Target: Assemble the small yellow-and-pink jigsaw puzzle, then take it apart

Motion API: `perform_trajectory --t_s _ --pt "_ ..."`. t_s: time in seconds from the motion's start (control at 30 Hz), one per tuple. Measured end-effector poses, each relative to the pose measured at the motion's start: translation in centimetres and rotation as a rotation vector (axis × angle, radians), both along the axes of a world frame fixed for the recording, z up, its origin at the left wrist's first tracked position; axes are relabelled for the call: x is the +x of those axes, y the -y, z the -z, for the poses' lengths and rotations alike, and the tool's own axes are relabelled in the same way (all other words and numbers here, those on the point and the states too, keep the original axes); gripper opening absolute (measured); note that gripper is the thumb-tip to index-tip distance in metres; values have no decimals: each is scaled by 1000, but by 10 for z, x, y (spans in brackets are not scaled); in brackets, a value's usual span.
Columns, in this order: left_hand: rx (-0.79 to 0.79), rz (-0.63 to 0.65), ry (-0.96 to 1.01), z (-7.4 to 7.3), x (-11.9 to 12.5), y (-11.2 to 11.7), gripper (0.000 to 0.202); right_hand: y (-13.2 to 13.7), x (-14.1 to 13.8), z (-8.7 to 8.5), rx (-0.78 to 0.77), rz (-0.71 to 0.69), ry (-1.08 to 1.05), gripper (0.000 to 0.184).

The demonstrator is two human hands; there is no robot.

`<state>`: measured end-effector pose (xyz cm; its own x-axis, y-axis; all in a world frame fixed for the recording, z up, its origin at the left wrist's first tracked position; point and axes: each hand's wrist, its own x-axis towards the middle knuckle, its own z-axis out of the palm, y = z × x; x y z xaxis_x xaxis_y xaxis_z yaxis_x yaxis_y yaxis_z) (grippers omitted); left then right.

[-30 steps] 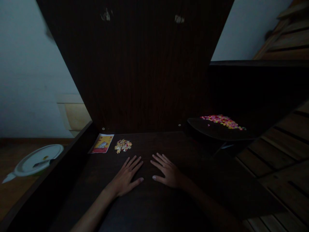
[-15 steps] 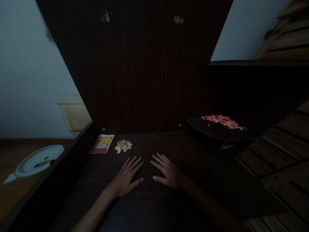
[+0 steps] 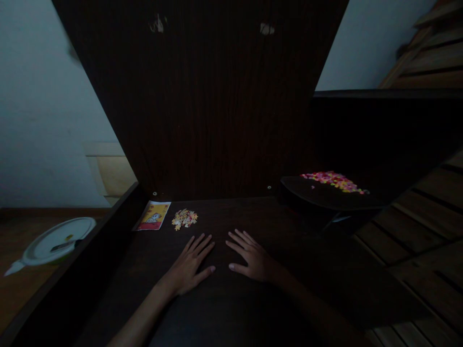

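Observation:
My left hand (image 3: 189, 266) lies flat, palm down, on a dark wooden surface (image 3: 231, 308), fingers spread and holding nothing. My right hand (image 3: 252, 258) rests flat beside it, fingers also spread, a small gap between the two thumbs. Beyond the left hand sits a small heap of pale puzzle pieces (image 3: 184, 218). To the left of the heap lies a yellow and red picture card (image 3: 153, 215). Neither hand touches the pieces or the card.
A dark wooden panel (image 3: 202, 106) stands upright behind the surface. At the right, a dark round tray (image 3: 325, 195) carries several bright pink and yellow pieces (image 3: 334, 180). A white lidded dish (image 3: 56, 241) sits on the floor at the left. Wooden slats (image 3: 427, 231) lie at the right.

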<state>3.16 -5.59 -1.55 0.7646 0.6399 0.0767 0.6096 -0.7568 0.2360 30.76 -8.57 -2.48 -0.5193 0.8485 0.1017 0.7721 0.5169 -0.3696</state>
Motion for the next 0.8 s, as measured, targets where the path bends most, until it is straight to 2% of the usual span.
perform_trajectory --t_s 0.8 --pt "-22 -4 7 1 0 -1 64 0 0 0 14 -2 -9 69"
